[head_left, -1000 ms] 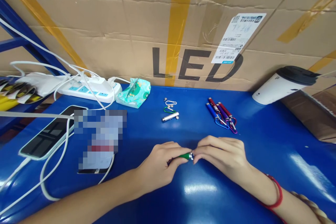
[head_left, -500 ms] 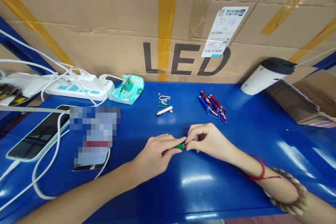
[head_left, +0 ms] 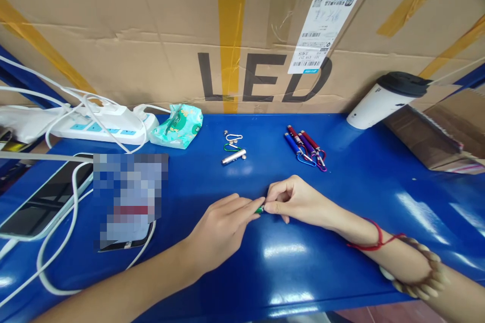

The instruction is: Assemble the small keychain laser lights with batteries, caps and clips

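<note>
Over the blue table (head_left: 326, 262), my left hand (head_left: 223, 227) is closed round a small green tube (head_left: 259, 209), of which only the tip shows. The thumb and forefinger of my right hand (head_left: 293, 202) pinch the silvery end of that tube, so the two hands almost touch. Beyond them lie a silver tube (head_left: 234, 157), a green carabiner (head_left: 232, 148), a silver carabiner (head_left: 234, 137) and several tiny round pieces. To the right of these rests a group of red, blue and purple tubes (head_left: 299, 142) with carabiners.
A tilted white cup (head_left: 373, 106) with a black lid leans by an open carton (head_left: 424, 136) at right. On the left are a power strip (head_left: 98, 128), white cables, a green tissue pack (head_left: 178, 126) and two phones (head_left: 45, 202). A large LED box (head_left: 162, 35) stands behind.
The view has shifted slightly. My left fingers now cover more of the green tube, and less of it shows between my hands.
</note>
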{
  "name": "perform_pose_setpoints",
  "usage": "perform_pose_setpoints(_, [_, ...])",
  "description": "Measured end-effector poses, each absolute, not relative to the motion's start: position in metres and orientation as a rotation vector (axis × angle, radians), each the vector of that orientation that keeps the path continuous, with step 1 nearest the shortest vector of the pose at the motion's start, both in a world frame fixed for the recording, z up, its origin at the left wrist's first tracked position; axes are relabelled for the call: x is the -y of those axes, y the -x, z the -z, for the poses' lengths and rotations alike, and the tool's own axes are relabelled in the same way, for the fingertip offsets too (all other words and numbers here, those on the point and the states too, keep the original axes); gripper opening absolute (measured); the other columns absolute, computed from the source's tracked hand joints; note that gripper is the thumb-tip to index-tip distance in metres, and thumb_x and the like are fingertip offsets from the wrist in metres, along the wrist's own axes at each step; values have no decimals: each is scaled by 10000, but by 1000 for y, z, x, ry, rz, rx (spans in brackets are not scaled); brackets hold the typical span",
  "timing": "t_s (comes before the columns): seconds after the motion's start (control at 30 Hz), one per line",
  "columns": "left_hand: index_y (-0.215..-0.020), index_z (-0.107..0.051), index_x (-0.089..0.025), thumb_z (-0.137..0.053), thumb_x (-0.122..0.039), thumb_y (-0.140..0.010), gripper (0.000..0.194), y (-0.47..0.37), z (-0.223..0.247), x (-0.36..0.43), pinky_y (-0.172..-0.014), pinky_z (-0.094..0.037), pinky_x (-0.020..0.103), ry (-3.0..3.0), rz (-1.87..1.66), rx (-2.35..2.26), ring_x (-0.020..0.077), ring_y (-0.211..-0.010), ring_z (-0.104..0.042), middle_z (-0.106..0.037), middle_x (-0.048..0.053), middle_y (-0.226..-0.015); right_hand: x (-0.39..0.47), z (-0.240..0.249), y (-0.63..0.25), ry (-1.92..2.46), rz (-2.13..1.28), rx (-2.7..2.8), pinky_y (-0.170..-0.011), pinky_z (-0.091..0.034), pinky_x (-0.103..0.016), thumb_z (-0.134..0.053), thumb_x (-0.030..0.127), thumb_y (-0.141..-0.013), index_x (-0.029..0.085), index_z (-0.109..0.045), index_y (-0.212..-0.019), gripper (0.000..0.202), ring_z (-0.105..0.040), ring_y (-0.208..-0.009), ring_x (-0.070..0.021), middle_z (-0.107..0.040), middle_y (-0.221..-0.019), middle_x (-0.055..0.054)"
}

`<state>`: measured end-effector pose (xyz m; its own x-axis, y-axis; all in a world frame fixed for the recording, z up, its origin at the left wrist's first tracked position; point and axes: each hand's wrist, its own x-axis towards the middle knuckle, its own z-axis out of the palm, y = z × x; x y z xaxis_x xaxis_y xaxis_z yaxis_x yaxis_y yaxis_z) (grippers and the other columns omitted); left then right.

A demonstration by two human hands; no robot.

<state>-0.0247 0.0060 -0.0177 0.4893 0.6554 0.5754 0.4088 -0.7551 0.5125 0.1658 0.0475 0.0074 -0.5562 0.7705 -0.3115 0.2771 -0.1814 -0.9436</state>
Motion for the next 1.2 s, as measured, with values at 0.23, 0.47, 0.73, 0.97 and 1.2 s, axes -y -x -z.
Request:
perform_pose_setpoints(0.23, [-1100,-603,-147,-496,-91,-875,255,24,16,-6,-586,-486,255,-2364,-1159,-912,133,-613,-597,-719,55,-829,-47,-4,-167,1195,-1764,1704,-393,-366,-163,-752,430,-613,121,-659,-620,323,-481,-412,-47,-564,-531,26])
perform_pose_setpoints(0.47, [-939,-677,-172,-537,-127,-846,174,22,7,-10,-548,-472,218,-2132,-1037,-1106,119,-558,-570,-696,20,-709,-48,-6,-165,1263,-1721,1751,-323,-301,-129,-707,427,-682,128,-659,-688,303,-413,-356,-31,-506,-434,54])
perform_pose_setpoints(0.73, [-896,-661,-188,-550,-115,-803,162,23,0,-16,-681,-520,214,-1834,-981,-1211,147,-754,-676,-728,7,-836,-52,-6,-165,1248,-1685,1826,-286,-323,-125,-682,450,-701,123,-666,-767,334,-407,-328,-35,-511,-433,54])
perform_pose_setpoints(0.97, [-856,-649,-156,-518,-155,-807,140,23,-3,-16,-650,-512,215,-1666,-1027,-1185,139,-681,-654,-705,11,-744,-49,-2,-165,949,-865,1996,-478,-469,-182,-699,312,-736,159,-676,-906,230,-550,-529,-61,-618,-809,-26])
perform_pose_setpoints(1.2, [-874,-646,-139,-494,-180,-830,163,23,-1,-14,-620,-476,227,-1651,-890,-1089,141,-646,-617,-667,15,-676,-48,-1,-177,652,-294,2268,-525,-435,-194,-612,188,-827,222,-697,-886,109,-519,-548,-41,-612,-930,-23])
